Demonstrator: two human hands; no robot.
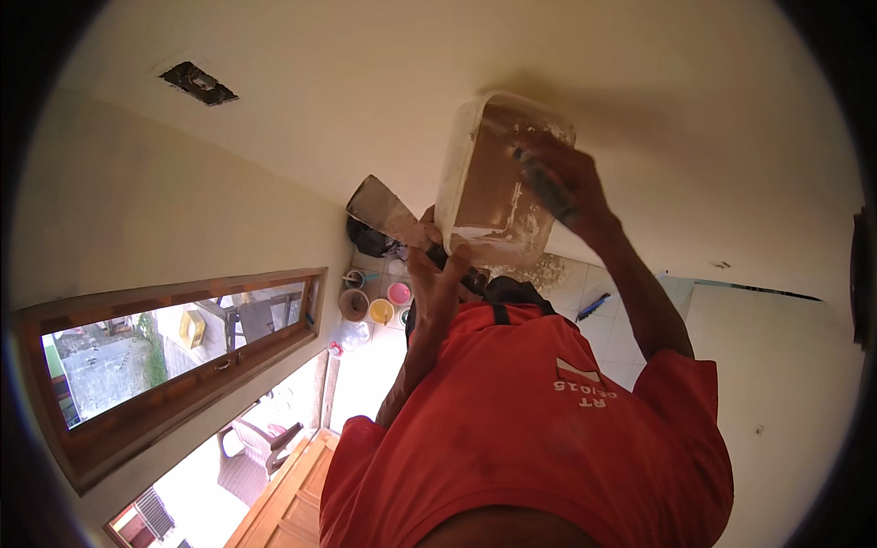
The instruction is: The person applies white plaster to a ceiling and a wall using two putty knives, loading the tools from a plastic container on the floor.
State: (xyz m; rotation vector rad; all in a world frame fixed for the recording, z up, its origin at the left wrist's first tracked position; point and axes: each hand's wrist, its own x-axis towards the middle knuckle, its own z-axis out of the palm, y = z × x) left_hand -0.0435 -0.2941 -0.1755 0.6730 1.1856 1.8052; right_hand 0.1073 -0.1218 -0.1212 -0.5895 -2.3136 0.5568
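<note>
The person in the red shirt (539,411) has both arms bent and raised in front of the chest, the left forearm rising steeply and the right reaching up and inward from the short sleeve. The left hand (437,265) is closed about the dark handle of a broad scraper (388,212) and also against the near lower corner of a plastic tub (459,169), which is tilted so I can see into it, up in front of the pale wall (347,110). The right hand (568,178) is at the tub's open side, fingers wrapped round a dark-handled tool (551,194); its far end is too blurred to make out. The tub is translucent, squarish with rounded corners, its inside smeared with whitish paste in ragged streaks. The scraper's blade flares out flat and wide, dulled by dried residue. The wall is smooth and cream, broken by a ragged rectangular hole (198,83). Down on the tiled floor sit a black bag (368,239), a pot of pink (398,293) and one of yellow (382,311), with a blue brush-like thing (593,307) off to the right. A wood-framed window (183,342) opens on the left, and below it stand a plastic chair (245,461) and a panelled wooden door (288,498).
</note>
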